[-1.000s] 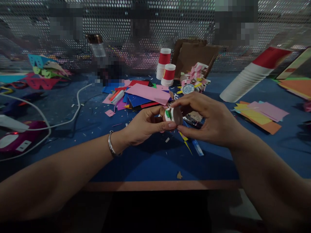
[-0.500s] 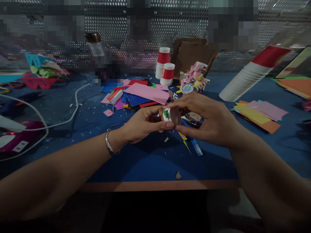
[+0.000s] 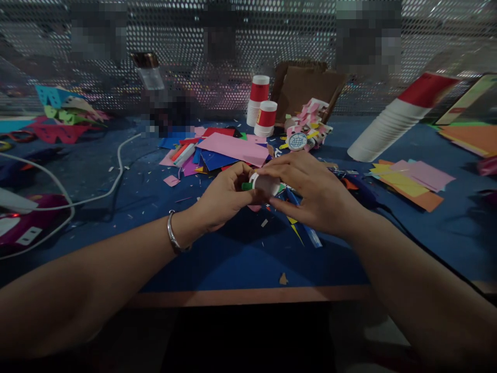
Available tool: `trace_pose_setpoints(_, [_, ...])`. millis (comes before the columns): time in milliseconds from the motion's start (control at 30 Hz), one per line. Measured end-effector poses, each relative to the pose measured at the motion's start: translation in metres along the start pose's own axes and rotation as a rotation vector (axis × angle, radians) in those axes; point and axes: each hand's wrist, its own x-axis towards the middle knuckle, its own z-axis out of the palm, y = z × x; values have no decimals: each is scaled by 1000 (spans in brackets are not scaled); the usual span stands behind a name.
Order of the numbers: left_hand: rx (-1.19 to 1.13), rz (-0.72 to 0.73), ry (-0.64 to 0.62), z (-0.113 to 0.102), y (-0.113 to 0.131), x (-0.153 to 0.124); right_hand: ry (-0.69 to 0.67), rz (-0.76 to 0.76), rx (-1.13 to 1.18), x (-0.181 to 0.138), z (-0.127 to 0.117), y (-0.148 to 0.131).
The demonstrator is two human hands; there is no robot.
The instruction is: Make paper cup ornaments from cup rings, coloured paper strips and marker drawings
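Between my two hands is a small white round piece, like the cut-off base of a paper cup, with a bit of green on its left side. The thumb and fingers of my left hand pinch its left edge. My right hand holds it from the right, fingertips on top and thumb below. Part of the piece is hidden by the fingers. Beneath the hands lie paper scraps and a blue-and-clear strip-like tool. Just beyond is a heap of coloured paper with a pink sheet on top.
Red-and-white paper cups stand behind, beside a pink paper craft and cardboard. A tall cup stack leans at right, near coloured sheets. A white cable crosses the left; a dark cord runs right.
Both hands have shifted slightly left with the white piece, which has turned so its green part points left. The right hand's move uncovers a dark, orange-marked tool and its cord.
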Motion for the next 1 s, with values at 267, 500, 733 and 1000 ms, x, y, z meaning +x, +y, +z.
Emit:
trace_pose_setpoints(267, [-38, 60, -3, 2, 2, 0, 81, 57, 74, 2, -5, 3])
trace_pose_setpoints(500, [111, 121, -28, 0, 5, 0, 62, 68, 102, 2, -6, 0])
trace_pose_setpoints(733, [134, 130, 17, 0, 1, -1, 96, 46, 60, 1, -4, -1])
trace_pose_setpoints(1000, [226, 211, 129, 3, 4, -3, 233, 40, 6, 3, -3, -7])
